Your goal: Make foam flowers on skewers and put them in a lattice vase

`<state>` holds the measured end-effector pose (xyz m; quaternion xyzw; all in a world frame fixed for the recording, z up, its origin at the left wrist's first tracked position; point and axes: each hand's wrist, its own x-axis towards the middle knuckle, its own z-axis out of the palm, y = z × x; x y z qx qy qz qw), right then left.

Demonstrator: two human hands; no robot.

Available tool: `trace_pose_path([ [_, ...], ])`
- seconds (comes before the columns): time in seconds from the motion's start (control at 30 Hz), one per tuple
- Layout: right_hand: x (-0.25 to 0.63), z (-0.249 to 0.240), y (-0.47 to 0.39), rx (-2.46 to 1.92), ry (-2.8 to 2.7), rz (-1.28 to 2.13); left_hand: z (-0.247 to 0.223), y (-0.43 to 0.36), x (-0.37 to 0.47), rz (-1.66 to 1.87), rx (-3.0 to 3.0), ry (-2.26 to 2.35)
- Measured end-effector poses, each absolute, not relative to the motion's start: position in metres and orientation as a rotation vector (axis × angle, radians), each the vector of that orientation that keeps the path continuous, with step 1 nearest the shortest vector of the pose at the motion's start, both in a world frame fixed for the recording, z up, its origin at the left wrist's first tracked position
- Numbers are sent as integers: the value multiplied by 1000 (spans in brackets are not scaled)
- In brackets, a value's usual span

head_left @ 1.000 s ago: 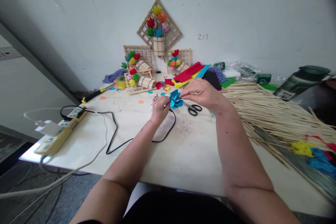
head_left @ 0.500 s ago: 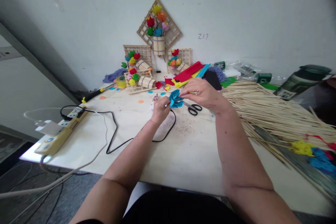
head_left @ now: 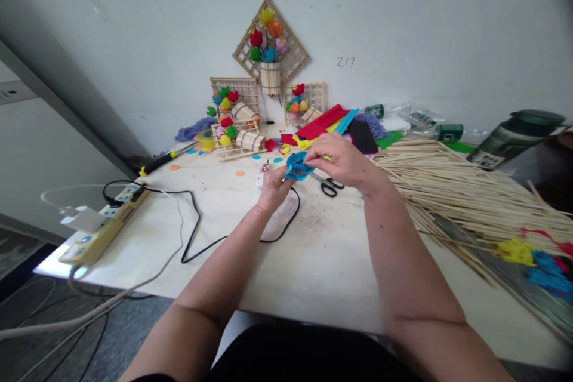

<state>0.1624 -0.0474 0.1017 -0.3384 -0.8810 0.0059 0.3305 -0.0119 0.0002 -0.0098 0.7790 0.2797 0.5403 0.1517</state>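
Note:
A blue paper flower [head_left: 297,167] is held between my two hands above the middle of the table. My left hand [head_left: 274,186] is closed on its lower left side. On the flower's right edge, the thumb and forefinger of my right hand [head_left: 341,158] pinch a petal. Black-handled scissors [head_left: 329,187] lie on the table just below my right hand, their blades partly hidden. Beside my left hand rests a white object with a red-speckled tip [head_left: 264,168], partly covered by the fingers; a black cord runs near it.
Bamboo lattices with paper flowers [head_left: 270,36] stand against the wall. Coloured paper sheets [head_left: 323,122] lie behind my hands. Many thin sticks [head_left: 465,185] cover the right side, near a dark bottle [head_left: 514,138]. A power strip [head_left: 107,221] with cables sits at the left edge.
The blue flower has tilted and shifted slightly left, and its petals look more gathered. My right hand has moved a little left with it.

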Motion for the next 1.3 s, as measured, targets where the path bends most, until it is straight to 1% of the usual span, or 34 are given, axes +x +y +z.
trace_pose_path([
  [0.23, 162, 100, -48, -998, -2208, -11, -8, -4, -9, 1528, 2259, 785],
  [0.57, 167, 96, -44, -1006, -2179, -33, -2, -11, -7, 1595, 2247, 806],
  [1.03, 167, 104, -49, -897, -2268, -19, -11, -2, -5, 1375, 1935, 597],
  [1.3, 166, 103, -47, -916, -2281, 35, -11, -3, -6, 1299, 1961, 590],
])
